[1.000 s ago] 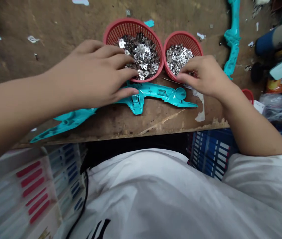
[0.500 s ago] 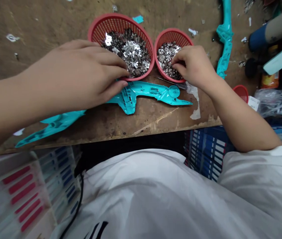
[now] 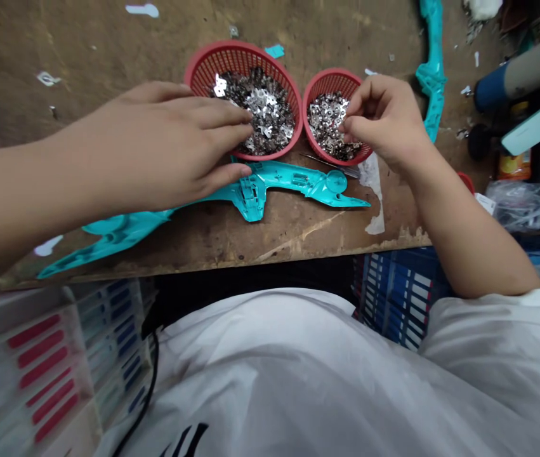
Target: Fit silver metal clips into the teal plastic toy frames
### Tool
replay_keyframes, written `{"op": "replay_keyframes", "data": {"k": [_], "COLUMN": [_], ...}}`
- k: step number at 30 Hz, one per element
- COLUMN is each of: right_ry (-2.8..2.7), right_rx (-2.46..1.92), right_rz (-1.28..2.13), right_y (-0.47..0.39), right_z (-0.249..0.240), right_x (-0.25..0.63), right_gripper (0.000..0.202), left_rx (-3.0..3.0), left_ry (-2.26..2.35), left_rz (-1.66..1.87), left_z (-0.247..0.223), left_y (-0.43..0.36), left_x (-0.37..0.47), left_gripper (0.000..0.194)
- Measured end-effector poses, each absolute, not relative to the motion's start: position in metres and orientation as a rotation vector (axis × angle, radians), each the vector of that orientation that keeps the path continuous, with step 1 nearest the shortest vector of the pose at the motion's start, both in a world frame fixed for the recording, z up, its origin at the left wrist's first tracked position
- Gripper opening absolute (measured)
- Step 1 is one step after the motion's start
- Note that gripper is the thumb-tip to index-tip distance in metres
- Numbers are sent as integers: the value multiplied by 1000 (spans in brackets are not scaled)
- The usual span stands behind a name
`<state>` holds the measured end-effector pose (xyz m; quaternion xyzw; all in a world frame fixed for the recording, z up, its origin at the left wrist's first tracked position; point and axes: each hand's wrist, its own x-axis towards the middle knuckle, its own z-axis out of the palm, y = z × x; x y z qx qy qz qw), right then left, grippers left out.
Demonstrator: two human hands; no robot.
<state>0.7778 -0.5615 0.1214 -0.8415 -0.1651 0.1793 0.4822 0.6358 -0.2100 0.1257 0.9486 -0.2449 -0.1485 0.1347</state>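
My left hand [image 3: 179,143] is spread palm down over the left side of the larger red basket [image 3: 212,51], which holds many small metal pieces [image 3: 264,108]. Its thumb lies over the long turquoise plastic part [image 3: 283,174] along the table's front edge. My right hand [image 3: 384,117] is above the right side of the smaller red basket [image 3: 331,73], thumb and fingertips drawn together. Whatever is between those fingertips is too small to make out. Small metal parts [image 3: 327,117] fill that basket. A thin metal tool [image 3: 331,164] rests just in front of it.
A second turquoise part [image 3: 434,76] lies at the back right, near a blue and beige cylinder [image 3: 512,79] and a clear plastic bag [image 3: 521,203]. White scraps are scattered on the wooden table [image 3: 293,238]. Blue crates [image 3: 398,292] stand below its edge.
My right hand has lifted slightly out of the smaller basket's metal parts. My left hand keeps nearly the same pose. The view has shifted a little, so the baskets appear lower and further right.
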Motion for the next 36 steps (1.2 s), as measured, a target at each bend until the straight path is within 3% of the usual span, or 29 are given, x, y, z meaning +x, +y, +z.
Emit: {"op": "replay_keyframes", "data": {"k": [3,7,10,14,19,28,36], "right_ry": [-262,-184,-214,-666,-870,-716,-740], "right_rx": [-1879,-1799,-1899,-2365,-2533,-2574,-2517], "right_rz": [542,618,553,381,563,520,363], "right_y": [-557,-556,-561,-567,-558,-557,-568], "right_z": [124,127,129,129,122,118,120], "right_x": [770,763,766,774,773,774,779], "right_gripper": [36,35,25,5,26,14,17], "left_rx": [2788,2797,2792,2769,2752,2766,2768], "left_ry": [-737,-739,-745,-740,-744,-759,-785], "left_rz": [-452,-431,-410,-420,-444,-510,-515], "left_z": [118,113,111,108,103,110,107], "left_y": [-206,-203,-203,-202,-202,-205,-200], "left_x": [636,635,633,631,633,633,631], "left_gripper": [120,117,120,122,124,126,119]}}
